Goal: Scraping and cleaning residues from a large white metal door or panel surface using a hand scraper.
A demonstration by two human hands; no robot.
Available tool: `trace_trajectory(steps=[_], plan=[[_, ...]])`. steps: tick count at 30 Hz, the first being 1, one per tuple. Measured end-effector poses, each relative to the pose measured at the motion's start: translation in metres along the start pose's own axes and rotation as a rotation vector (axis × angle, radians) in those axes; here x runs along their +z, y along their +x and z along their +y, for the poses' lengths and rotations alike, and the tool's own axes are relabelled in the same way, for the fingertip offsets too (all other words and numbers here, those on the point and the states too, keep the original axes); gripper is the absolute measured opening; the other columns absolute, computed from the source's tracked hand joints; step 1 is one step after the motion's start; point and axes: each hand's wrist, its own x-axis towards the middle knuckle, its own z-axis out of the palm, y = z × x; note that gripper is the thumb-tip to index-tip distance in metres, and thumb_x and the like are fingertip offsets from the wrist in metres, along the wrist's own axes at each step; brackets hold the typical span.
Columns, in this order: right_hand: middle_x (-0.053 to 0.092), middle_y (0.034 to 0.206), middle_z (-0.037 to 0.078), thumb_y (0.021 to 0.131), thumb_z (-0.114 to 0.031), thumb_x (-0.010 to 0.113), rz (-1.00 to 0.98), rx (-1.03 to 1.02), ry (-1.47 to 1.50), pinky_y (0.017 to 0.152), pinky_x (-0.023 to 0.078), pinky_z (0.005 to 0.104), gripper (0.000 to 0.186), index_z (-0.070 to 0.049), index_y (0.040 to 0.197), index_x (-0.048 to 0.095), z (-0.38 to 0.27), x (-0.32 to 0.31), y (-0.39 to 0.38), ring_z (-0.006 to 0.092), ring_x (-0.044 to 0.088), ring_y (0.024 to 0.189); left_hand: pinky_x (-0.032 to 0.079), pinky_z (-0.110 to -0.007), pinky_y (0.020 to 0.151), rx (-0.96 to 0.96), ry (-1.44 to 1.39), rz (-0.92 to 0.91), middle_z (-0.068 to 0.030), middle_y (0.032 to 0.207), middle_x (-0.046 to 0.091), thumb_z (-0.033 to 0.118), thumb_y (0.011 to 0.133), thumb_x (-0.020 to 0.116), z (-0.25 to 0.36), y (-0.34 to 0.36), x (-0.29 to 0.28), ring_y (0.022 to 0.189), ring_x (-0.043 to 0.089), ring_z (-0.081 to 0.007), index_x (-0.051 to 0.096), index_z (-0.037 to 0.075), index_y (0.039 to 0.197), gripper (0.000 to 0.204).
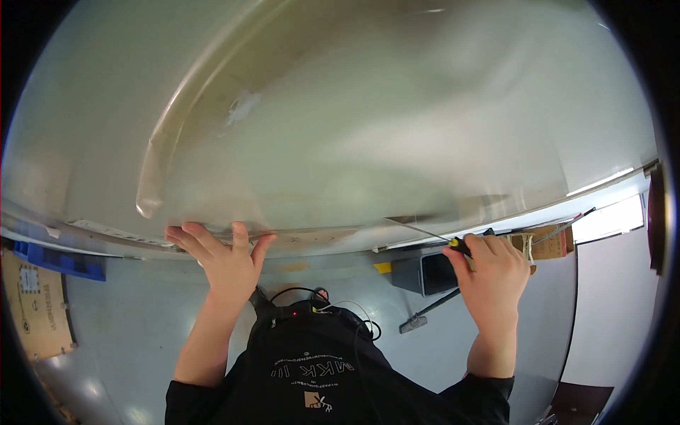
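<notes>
A large, pale, glossy panel with a curved raised ridge fills the upper view. My left hand rests on its near edge, fingers spread and fingertips touching the surface, with nothing gripped. In my right hand, a screwdriver with a black and yellow handle is held tight. Its thin metal shaft points left, and the tip is at the panel's near edge, where a dark gap or reflection shows. Whether the tip goes under the edge I cannot tell. A white scuffed patch marks the panel beside the ridge.
Below the panel, a dark grey bin stands on the grey floor, with a long-handled floor tool beside it. Cardboard boxes are at the right. A carton and a blue plastic piece are at the left. Cables hang at my waist.
</notes>
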Motion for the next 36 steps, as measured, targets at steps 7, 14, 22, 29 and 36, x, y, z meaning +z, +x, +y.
trace_trajectory(steps=[7,14,22,29,36], plan=[[0.058,0.068,0.003,0.076,-0.030,0.086,-0.017,0.037,0.028,0.058,0.045,0.0402,0.029,-0.008,0.081,0.068,-0.004,0.001,0.000,0.0263,0.060,0.065,0.000,-0.088,0.106,-0.007,-0.006,-0.008,-0.0355,0.163,-0.026,0.061,0.092,0.069,0.001,0.000,0.001,0.143,-0.020,-0.0710,-0.003,0.036,0.167,0.107],[0.059,0.068,0.003,0.075,-0.030,0.087,-0.009,0.064,0.048,0.058,0.045,0.0399,0.030,-0.008,0.081,0.068,-0.005,0.002,-0.002,0.0261,0.060,0.066,0.001,-0.090,0.103,-0.008,0.008,-0.026,-0.0347,0.162,-0.029,0.062,0.090,0.070,-0.002,-0.001,-0.001,0.140,-0.021,-0.0731,-0.004,0.036,0.167,0.109],[0.066,0.076,0.006,0.073,-0.025,0.089,-0.085,0.118,0.090,0.063,0.049,0.0415,0.030,-0.005,0.087,0.071,-0.009,0.001,-0.005,0.0309,0.064,0.072,0.001,-0.087,0.106,0.047,0.052,-0.029,-0.0384,0.161,-0.028,0.058,0.089,0.074,0.000,0.003,-0.005,0.142,-0.018,-0.0723,-0.006,0.025,0.167,0.118],[0.065,0.087,0.012,0.076,-0.002,0.081,-0.274,0.245,0.665,0.067,0.052,0.0337,0.026,-0.001,0.097,0.067,0.019,-0.004,-0.038,0.0296,0.066,0.078,0.001,-0.088,0.105,0.052,0.057,-0.022,-0.0379,0.161,-0.027,0.059,0.090,0.073,-0.004,0.000,-0.003,0.142,-0.019,-0.0721,-0.006,0.026,0.167,0.115],[0.067,0.094,0.010,0.066,0.002,0.091,0.191,0.334,1.065,0.075,0.050,0.0282,0.047,-0.001,0.105,0.065,0.056,0.020,-0.065,0.0170,0.064,0.081,0.001,-0.087,0.106,0.046,0.054,-0.024,-0.0385,0.161,-0.026,0.060,0.091,0.071,-0.001,0.002,-0.001,0.142,-0.018,-0.0720,-0.006,0.026,0.167,0.113]])
